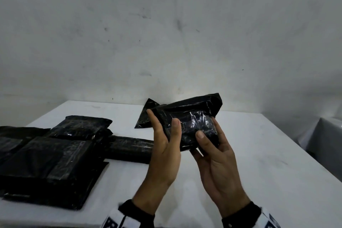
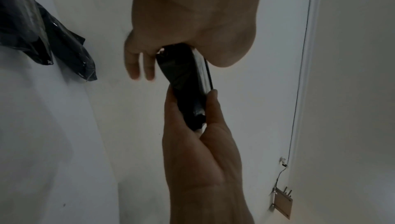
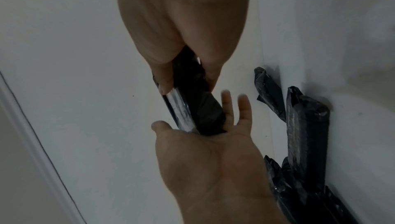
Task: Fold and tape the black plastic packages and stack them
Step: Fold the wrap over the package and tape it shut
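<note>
Table, white, carries the stack of finished packages at left and a flat black bag farther back. The package in hand is held above the table: left hand and right hand each pinch it, thumb in front, fingers behind. Judged light, soft and slippery; grip the firm folded body, not the loose tail. Tape edges are indistinct; no tape roll is visible.

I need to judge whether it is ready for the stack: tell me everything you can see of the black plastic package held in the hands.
The black plastic package is glossy, crinkled film, folded into a thick compact bundle with a loose flap sticking up at its far end. It is held above the white table, tilted, the left hand and right hand gripping it, thumbs on its near face. Shiny streaks may be tape; I cannot tell.
</note>
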`<state>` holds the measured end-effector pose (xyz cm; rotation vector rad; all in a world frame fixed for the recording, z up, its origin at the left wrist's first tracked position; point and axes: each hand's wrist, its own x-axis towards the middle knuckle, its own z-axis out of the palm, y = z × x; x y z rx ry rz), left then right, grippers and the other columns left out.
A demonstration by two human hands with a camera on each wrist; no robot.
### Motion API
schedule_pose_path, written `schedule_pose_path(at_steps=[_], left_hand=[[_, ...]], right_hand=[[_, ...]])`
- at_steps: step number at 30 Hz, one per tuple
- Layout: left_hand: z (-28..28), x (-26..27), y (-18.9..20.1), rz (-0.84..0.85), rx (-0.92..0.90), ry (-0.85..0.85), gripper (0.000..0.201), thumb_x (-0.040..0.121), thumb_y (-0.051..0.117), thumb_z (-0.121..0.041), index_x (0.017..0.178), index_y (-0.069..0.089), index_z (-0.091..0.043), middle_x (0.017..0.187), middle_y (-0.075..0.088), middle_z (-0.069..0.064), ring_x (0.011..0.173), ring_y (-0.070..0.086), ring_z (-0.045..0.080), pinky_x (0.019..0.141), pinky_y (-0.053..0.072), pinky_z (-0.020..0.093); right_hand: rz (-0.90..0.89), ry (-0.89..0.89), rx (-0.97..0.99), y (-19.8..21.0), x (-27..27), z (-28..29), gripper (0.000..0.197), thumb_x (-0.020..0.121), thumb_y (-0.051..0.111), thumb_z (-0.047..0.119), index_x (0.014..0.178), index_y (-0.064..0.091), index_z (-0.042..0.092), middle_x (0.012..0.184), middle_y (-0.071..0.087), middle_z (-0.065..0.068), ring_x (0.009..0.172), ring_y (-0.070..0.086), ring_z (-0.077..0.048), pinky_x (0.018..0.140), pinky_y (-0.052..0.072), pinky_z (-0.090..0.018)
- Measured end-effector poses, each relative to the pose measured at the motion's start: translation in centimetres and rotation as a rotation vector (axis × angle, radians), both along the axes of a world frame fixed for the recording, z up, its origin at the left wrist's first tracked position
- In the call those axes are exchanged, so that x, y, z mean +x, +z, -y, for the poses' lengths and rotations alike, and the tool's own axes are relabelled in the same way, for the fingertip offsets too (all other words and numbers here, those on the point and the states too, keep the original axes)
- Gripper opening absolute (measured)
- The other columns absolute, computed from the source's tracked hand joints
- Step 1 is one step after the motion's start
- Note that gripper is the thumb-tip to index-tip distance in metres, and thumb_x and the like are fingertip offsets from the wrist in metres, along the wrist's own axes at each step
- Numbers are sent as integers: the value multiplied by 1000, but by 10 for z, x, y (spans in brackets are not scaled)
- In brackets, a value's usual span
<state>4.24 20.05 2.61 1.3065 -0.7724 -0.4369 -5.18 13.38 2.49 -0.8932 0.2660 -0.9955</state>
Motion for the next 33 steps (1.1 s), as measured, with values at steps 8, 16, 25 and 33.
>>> schedule_pose_path(at_steps=[8, 16, 25, 33], left_hand=[[-1, 6, -10, 34, -72, 91, 104, 79, 64, -74, 153, -7, -59, 153, 46, -18, 134, 51, 4, 112, 46, 45], [-8, 26, -13, 191, -17, 80, 99, 78, 66, -68, 144, -8, -68, 162, 30, -18, 146, 34, 1, 121, 32, 32], [-9, 29, -6, 129, -71, -43, 99, 82, 66, -49, 157, 2, -51, 141, 54, -30, 128, 53, -8, 106, 44, 14], [-15, 34, -10, -10, -109, -178, 85, 82, 59, -56, 146, 4, -69, 133, 48, -47, 120, 55, -16, 89, 52, 15]], right_hand=[[-122, -52, -198, -5, -4, 0, 64, 78, 75, 14, 135, 54, 30, 124, 70, -2, 116, 67, -21, 96, 53, -39], [-638, -561, -1004, 13, -15, 18, 57, 100, 49, 50, 151, 21, 48, 166, 3, 23, 150, -2, 7, 113, 12, -3], [-548, -203, -669, 11, 15, 29, 91, 81, 56, 78, 154, 8, 53, 164, 15, 25, 150, 16, 4, 125, 21, -40], [-360, -124, -424, 6, 20, 30, 88, 76, 71, 63, 152, 29, 48, 145, 52, 19, 133, 52, -7, 113, 42, -45]])
